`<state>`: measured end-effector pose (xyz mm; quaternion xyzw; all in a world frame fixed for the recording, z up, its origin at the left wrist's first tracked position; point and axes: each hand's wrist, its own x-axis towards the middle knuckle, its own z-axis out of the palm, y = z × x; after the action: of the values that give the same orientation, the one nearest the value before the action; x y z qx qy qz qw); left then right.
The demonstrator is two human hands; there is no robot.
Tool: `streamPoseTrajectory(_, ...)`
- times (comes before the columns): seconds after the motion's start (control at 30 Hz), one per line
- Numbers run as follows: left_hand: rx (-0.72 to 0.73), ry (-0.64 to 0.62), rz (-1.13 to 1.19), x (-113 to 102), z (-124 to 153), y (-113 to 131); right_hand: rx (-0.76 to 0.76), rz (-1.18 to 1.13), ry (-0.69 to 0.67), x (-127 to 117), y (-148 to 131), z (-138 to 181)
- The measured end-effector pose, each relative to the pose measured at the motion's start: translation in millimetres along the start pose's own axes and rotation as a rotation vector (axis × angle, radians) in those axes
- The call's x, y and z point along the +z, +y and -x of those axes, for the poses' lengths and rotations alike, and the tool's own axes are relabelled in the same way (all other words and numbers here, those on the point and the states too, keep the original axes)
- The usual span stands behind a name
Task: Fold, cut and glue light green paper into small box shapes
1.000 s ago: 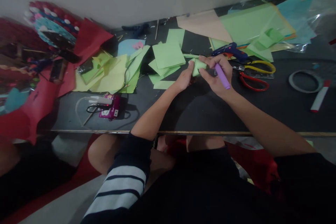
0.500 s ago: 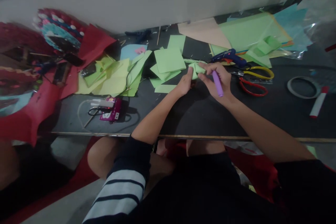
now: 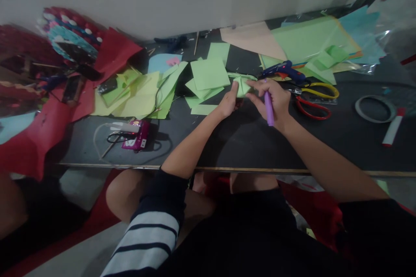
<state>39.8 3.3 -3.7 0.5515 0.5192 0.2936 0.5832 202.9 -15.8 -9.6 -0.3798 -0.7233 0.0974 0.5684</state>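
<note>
Between my two hands is a small folded piece of light green paper point(image 3: 242, 87). My left hand point(image 3: 229, 103) is closed on its left side, with the thumb on top. My right hand point(image 3: 272, 98) pinches at the paper's right edge with thumb and fingertips. That same hand also carries a purple pen point(image 3: 269, 110), tucked among its fingers and pointing down toward me. Just left of the paper lies a pile of green paper squares point(image 3: 209, 73). A blue glue gun point(image 3: 284, 70) rests right behind my right hand.
Scissors point(image 3: 313, 101) with yellow and red handles lie right of my hand, then a tape roll point(image 3: 375, 109) and a red-white marker point(image 3: 394, 127). Large green sheets point(image 3: 312, 37) are at the back right. A purple power socket point(image 3: 136, 135) with cables stands at the left.
My right hand has shifted slightly right, and the purple pen now hangs more upright. The folded paper shows a more raised, opened shape between my fingers.
</note>
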Motion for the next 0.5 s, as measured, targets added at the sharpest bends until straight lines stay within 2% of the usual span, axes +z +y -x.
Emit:
streamPoseTrajectory(0.2, -0.03, -0.018, 0.015, 1, 0, 2, -0.004, -0.013, 0.071, 0, -5, -1)
streamPoseTrajectory(0.33, -0.022, 0.003, -0.006, 3, 5, 8, -0.078, -0.065, 0.038, -2, -7, -1)
streamPoseTrajectory(0.5, -0.026, -0.007, -0.029, 3, 5, 10, -0.052, -0.026, 0.046, -3, 1, 1)
